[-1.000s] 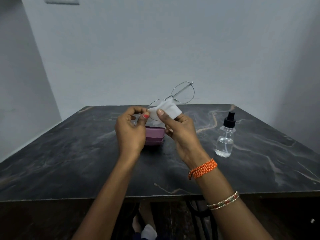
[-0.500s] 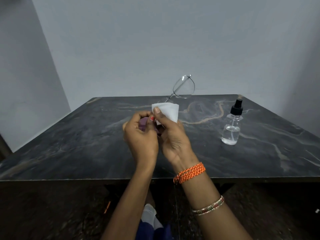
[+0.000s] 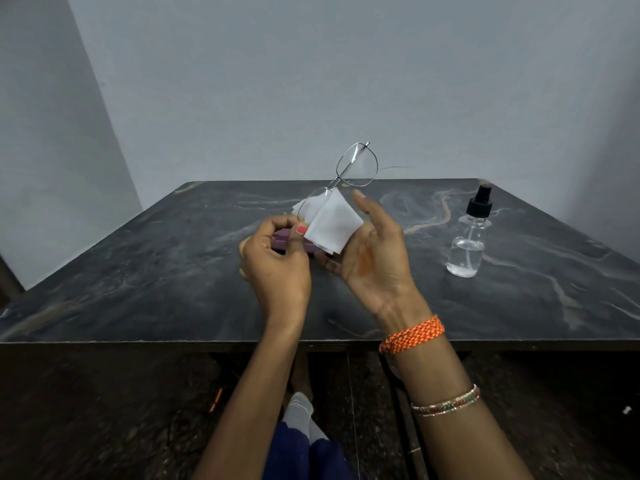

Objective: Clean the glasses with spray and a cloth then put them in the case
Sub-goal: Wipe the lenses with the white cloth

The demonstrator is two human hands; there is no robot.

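Left hand [image 3: 277, 268] pinches thin wire-rimmed glasses [image 3: 353, 168] and a white cloth [image 3: 332, 225] above the middle of the dark veined table [image 3: 138, 271]; right hand [image 3: 374, 258] is open, palm cupping the cloth; purple case [image 3: 282, 237] lies beneath the hands; clear round spray bottle [image 3: 467, 244] stands upright toward the right edge, well apart; left half bare.

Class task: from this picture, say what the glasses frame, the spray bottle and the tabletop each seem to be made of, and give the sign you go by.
Glasses: thin silvery wire rims that glint, so likely metal, with clear lenses. Spray bottle: see-through body holding clear liquid, glass or clear plastic, hard to tell which; black matte pump top, probably plastic. Tabletop: dark, with pale and tan veins and a soft sheen, so polished stone such as marble, or a laminate that imitates it.
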